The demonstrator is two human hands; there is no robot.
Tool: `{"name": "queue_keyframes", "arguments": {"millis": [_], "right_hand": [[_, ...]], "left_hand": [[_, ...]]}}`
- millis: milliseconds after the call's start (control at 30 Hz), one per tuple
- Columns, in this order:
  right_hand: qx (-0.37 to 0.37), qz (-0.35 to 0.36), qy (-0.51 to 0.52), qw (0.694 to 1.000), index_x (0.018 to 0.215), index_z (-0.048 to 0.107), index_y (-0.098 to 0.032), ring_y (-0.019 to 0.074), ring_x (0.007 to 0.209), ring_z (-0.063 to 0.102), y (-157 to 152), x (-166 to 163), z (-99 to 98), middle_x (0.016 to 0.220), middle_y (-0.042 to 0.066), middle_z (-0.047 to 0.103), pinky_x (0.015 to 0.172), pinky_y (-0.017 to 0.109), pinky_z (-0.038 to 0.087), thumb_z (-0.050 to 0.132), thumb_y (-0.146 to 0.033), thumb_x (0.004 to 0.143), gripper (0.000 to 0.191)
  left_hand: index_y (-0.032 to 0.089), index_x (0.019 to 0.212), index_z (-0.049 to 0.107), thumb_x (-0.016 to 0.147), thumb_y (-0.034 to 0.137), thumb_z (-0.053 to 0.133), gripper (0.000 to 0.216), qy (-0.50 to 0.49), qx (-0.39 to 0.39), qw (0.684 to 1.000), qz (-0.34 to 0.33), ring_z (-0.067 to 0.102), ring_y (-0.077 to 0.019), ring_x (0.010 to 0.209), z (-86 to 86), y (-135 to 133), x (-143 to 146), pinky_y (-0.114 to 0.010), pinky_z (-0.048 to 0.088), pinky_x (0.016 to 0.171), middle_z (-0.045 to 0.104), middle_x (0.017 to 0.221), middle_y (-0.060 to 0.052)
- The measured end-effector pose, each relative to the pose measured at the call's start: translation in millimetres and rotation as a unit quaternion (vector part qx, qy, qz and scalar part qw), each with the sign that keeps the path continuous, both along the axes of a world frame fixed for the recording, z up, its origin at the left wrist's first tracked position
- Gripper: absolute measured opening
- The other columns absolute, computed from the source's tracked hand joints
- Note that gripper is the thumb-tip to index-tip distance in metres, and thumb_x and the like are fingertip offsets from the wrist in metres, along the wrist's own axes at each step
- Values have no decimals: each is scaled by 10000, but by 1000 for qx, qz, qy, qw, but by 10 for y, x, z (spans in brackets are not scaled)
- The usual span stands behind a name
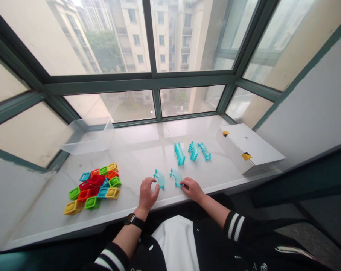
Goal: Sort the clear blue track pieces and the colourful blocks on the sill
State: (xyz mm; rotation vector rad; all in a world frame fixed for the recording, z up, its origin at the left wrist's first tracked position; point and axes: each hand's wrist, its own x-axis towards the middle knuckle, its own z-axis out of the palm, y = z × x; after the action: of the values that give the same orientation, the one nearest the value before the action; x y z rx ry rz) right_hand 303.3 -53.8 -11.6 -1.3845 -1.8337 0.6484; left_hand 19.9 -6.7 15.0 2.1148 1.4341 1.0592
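Two curved translucent teal track pieces lie near the front of the white windowsill (pixel 136 150). My left hand (pixel 148 194) is curled, its fingertips pinching the lower end of the left curved piece (pixel 160 178). My right hand (pixel 191 188) rests beside the right curved piece (pixel 176 176), fingertips closed on its lower end. Further back stand more teal track pieces: a stacked bundle (pixel 179 153), a curved stack (pixel 193 150) and a straight piece (pixel 204 150).
A heap of several coloured hollow blocks (pixel 94 186) lies at the left. A clear plastic tub (pixel 88 136) sits at the back left by the window. A white cardboard box (pixel 248 148) lies at the right end of the sill.
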Motion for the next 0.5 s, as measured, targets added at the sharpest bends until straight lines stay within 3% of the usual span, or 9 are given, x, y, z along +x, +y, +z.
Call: {"name": "queue_keyframes", "arguments": {"millis": [133, 267, 500], "right_hand": [[33, 7, 25, 999, 1030, 734, -265, 185, 846, 678, -26, 40, 224, 972, 38, 695, 833, 326, 570, 580, -172, 954, 195], [77, -35, 43, 995, 1060, 729, -274, 198, 871, 686, 23, 168, 570, 984, 46, 700, 858, 344, 580, 577, -216, 980, 181], [100, -131, 10, 986, 1059, 746, -255, 217, 865, 673, 295, 694, 923, 973, 69, 719, 870, 380, 581, 570, -264, 974, 196]], "left_hand": [[249, 1163, 620, 1010, 313, 526, 191, -45, -52, 989, -128, 650, -248, 1113, 308, -180, 353, -427, 543, 1018, 658, 1157, -87], [273, 1322, 598, 1019, 324, 551, 311, -89, -79, 975, -188, 639, -250, 1208, 555, -177, 780, -448, 534, 1082, 633, 1299, -106], [290, 1451, 537, 988, 321, 622, 472, -178, -153, 942, -240, 645, -267, 1261, 647, 224, 1475, -493, 567, 1058, 579, 1456, -132]]}}
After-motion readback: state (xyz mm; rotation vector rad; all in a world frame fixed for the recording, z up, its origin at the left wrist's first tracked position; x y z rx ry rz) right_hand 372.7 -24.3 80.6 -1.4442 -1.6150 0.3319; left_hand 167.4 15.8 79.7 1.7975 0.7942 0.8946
